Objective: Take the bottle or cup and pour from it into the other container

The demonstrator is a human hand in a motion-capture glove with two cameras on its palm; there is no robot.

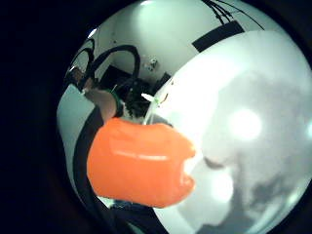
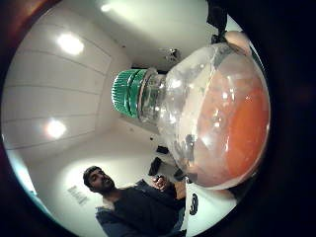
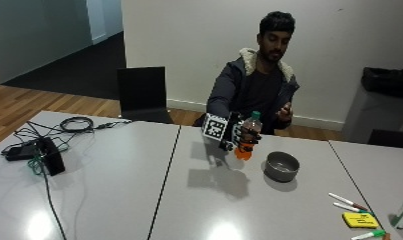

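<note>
Outside view: gloved right hand (image 3: 235,135) raised above grey table (image 3: 188,200), forearm level, fingers wrapped round bottle (image 3: 248,136). Bottle upright, lifted clear of table, green cap (image 2: 127,92) on, orange liquid in lower part. Grey bowl (image 3: 281,166) just beside, on table. No legible label.

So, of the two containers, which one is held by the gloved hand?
The bottle with the green cap and orange drink; the right hand grips it upright, off the table. The grey bowl sits untouched on the table.
</note>
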